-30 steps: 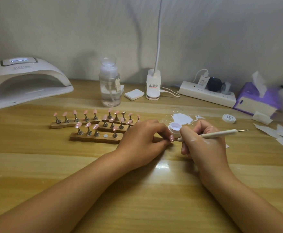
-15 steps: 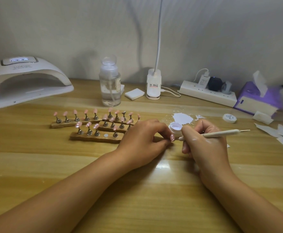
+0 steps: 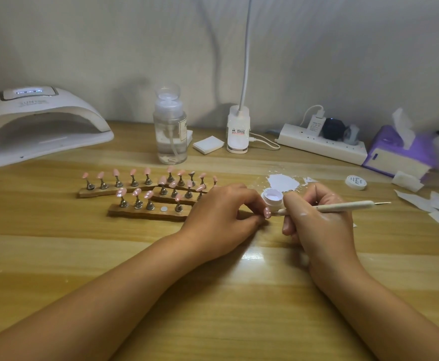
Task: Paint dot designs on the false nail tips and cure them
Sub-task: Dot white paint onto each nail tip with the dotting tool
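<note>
Head view: wooden table (image 3: 213, 295), both forearms reaching in from the near edge
Left hand (image 3: 221, 217): fingers curled, pinching 1 pink nail tip (image 3: 267, 212) at mid-table
Right hand (image 3: 317, 220): grips dotting tool (image 3: 343, 206) pen-style; near end just beside the held tip, contact cannot be told; metal point at the other end aims right
Gel pot (image 3: 272, 198): open, white inside, just behind the held tip, between both hands
Stands (image 3: 140, 213): 3 wooden strips left of the left hand, pink tips on metal pegs
Curing lamp (image 3: 38, 126): far left, display lit
White patch (image 3: 282, 182): on table behind the pot
</note>
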Available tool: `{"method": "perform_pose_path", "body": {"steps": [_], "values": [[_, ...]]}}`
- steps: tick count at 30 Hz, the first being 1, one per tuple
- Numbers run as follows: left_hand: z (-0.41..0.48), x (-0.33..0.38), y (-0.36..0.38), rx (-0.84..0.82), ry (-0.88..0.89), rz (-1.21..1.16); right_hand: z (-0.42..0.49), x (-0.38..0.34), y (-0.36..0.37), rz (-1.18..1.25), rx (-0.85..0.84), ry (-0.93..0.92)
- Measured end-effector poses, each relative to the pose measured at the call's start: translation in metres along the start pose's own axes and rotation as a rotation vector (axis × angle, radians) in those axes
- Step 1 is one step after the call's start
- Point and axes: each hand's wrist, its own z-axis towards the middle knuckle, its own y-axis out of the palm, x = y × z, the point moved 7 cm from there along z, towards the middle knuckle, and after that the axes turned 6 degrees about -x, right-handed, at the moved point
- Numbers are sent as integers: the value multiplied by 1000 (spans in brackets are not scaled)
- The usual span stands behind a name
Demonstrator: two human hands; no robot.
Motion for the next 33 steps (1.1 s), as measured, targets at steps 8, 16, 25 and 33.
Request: {"method": "perform_pose_path", "body": {"steps": [8, 16, 25, 33], "values": [[0, 0, 0, 8, 1, -10, 0, 1, 2, -35, -24, 8], [0, -1, 0, 5, 7, 2, 0, 0, 1, -27, -21, 4], [0, 0, 0, 11, 13, -1, -1, -2, 3, 21, -37, 7], [0, 0, 0, 14, 13, -2, 0, -3, 2, 43, -34, -5]]}}
